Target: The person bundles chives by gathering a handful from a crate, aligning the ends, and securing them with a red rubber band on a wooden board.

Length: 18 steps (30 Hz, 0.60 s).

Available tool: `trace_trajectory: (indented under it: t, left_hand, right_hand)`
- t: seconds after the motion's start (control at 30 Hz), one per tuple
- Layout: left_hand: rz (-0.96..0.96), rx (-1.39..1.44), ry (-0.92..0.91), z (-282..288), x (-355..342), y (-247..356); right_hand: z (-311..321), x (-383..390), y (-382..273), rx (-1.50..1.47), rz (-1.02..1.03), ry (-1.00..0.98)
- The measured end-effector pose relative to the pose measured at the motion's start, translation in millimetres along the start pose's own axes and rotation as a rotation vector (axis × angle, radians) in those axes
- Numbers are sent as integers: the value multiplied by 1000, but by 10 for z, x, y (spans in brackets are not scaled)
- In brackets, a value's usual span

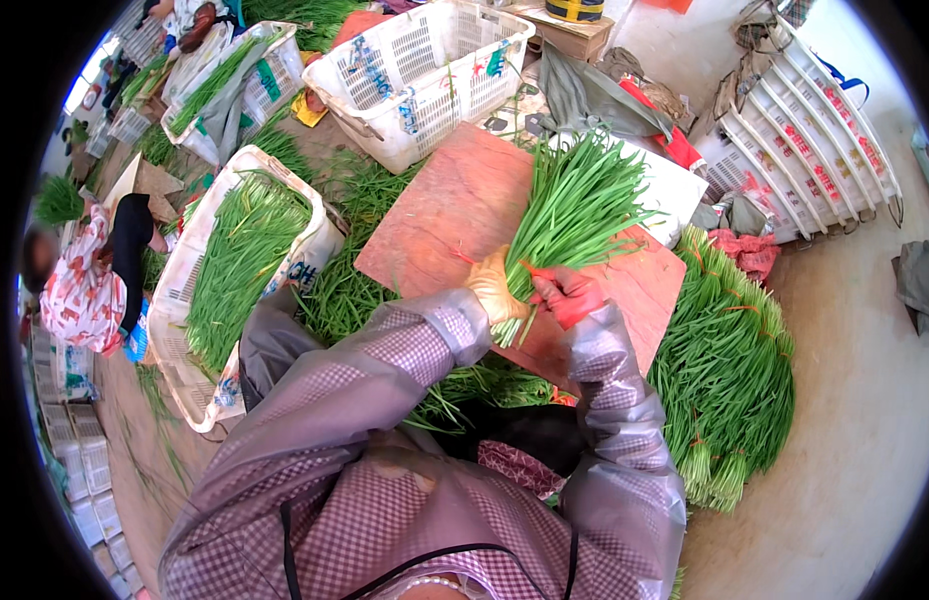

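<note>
Your left hand (491,287) wraps the green bunch (581,205) near its base; the long axis points to one o'clock over the red board (449,205). Your right hand (570,297), at three o'clock, curls close, grip unclear.

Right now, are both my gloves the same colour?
No, the left hand is gloved in pale yellow and the right hand in red.

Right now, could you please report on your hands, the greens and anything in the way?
Left hand around green bundle, near its base. Right hand at its stems. Bundle over reddish board. Tied greens beside board, not in the way.
</note>
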<state>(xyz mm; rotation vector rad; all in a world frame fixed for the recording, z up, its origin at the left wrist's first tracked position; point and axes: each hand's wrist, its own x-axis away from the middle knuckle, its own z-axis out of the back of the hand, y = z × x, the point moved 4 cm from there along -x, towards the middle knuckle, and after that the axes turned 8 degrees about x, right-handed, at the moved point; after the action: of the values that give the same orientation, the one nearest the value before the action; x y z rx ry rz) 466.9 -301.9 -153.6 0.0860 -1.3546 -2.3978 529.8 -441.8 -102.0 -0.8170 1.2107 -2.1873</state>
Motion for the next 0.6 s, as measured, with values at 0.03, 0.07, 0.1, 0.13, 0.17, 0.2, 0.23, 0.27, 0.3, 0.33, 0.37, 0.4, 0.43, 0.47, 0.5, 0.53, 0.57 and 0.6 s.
trace_trajectory:
  t: [0.03, 0.07, 0.1, 0.13, 0.17, 0.2, 0.23, 0.27, 0.3, 0.33, 0.37, 0.4, 0.43, 0.47, 0.5, 0.53, 0.57, 0.6]
  left_hand:
    - [16, 52, -45, 16, -20, 1]
    - [33, 104, -89, 32, -41, 1]
    - [58, 175, -154, 40, -61, -4]
    - [84, 246, -225, 48, -81, 12]
    - [109, 320, -282, 64, -82, -9]
    - [-24, 401, -275, 7, -123, -75]
    - [-155, 480, -263, -27, -147, -182]
    - [-253, 387, -247, -50, -220, -219]
    - [-349, 291, -230, -47, -251, -283]
    - [-388, 18, -242, -84, -228, -267]
    - [-312, 28, -269, -113, -196, -135]
    - [-249, 35, -311, -140, -147, 105]
    - [-294, 46, -259, -260, -177, 118]
    - [-255, 45, -133, -186, -182, -242]
    - [-238, 48, -21, -150, -176, -493]
    - [-212, 87, 42, -91, -91, -565]
    - [-220, 128, 75, -50, -56, -436]
    - [-153, 140, -18, -8, -6, -376]
  right_hand:
    - [19, -13, -113, 213, 198, 67]
    - [18, -18, -221, 425, 398, 134]
    - [0, -11, -326, 635, 598, 200]
    - [16, 4, -501, 744, 655, 231]
    - [-22, -15, -618, 792, 766, 283]
    - [-72, -49, -718, 836, 878, 335]
    - [-164, -97, -822, 872, 1000, 381]
    - [-288, -256, -764, 891, 960, 323]
    - [-424, -421, -715, 913, 921, 264]
    - [-531, -662, -407, 937, 718, 101]
    - [-554, -892, 50, 763, 569, 84]
    - [-492, -1068, 525, 568, 417, 107]
    - [-468, -1237, 845, 381, 306, 145]
    - [-668, -1168, 357, 616, 493, 89]
    - [-795, -1089, -27, 772, 572, 19]
    - [-838, -982, -340, 923, 644, -30]
    - [-793, -970, -308, 908, 623, -25]
    - [-753, -951, -278, 894, 603, -20]
